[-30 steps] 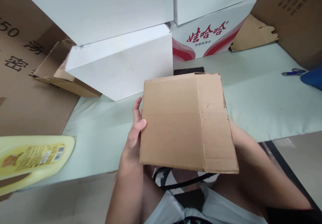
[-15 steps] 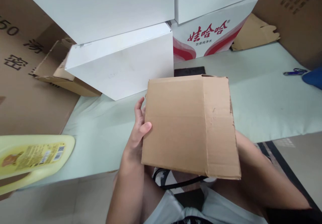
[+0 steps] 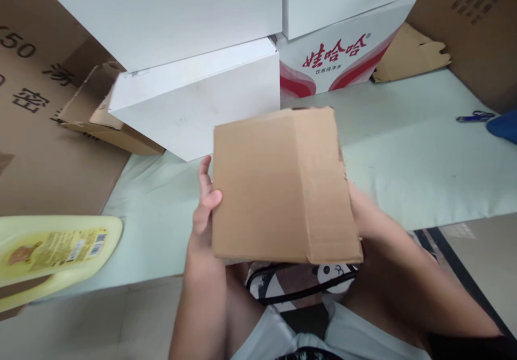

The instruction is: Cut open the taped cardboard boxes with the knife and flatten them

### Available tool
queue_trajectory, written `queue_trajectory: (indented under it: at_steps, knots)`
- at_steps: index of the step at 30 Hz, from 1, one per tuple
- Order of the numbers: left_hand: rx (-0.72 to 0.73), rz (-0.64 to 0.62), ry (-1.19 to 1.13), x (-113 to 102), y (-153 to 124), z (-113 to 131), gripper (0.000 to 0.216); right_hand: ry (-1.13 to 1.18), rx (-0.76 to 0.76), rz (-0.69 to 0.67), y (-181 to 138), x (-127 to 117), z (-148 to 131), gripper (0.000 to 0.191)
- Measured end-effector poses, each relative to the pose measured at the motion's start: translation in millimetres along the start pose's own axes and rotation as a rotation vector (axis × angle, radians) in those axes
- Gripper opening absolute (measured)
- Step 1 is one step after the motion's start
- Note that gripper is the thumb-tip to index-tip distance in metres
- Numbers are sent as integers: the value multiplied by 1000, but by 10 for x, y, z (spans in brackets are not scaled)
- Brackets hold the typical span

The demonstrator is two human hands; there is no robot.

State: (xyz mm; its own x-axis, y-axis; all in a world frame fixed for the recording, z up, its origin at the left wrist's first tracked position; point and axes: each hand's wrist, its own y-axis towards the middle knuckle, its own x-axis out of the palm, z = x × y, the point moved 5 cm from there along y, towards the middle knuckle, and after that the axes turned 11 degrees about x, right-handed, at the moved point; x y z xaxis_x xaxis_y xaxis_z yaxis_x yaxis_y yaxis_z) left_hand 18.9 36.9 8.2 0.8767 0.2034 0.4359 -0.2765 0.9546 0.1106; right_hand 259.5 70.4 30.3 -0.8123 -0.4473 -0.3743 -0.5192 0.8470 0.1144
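Note:
A plain brown cardboard box (image 3: 258, 193) is held up over the front edge of the table, one broad side towards me and a folded seam down its right part. My left hand (image 3: 205, 206) grips its left edge, thumb on the near face and fingers up along the side. My right forearm (image 3: 388, 230) reaches behind the box's right side, and the hand itself is hidden there. Behind the box, a white box (image 3: 202, 101) and a white carton with red lettering (image 3: 335, 61) stand on the table.
The pale green tabletop (image 3: 424, 160) bears a yellow bottle with a handle (image 3: 60, 247) at left. Open cardboard (image 3: 109, 128) lies at back left. A small blue item (image 3: 474, 116) and a darker blue object (image 3: 504, 128) lie at right. Large brown cartons (image 3: 36, 150) flank the table.
The cardboard box has moved left and slightly up, tilting a little, with my left hand on it. My right forearm has shifted left too.

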Motion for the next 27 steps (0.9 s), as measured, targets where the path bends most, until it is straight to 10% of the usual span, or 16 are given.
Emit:
queue_trajectory:
  at_steps: [4,10,21,27]
  knots:
    - [62,113,27,-256,118,50,49,178,76,289,7,-263,34,29]
    - [164,144,79,-319,209,-43,50,198,-2,99,37,-93,14,51]
    - [141,56,145,-253,199,-141,67,573,289,596,53,-233,320,32]
    - [172,64,352,-497,309,-144,93,521,299,520,27,-307,289,37]
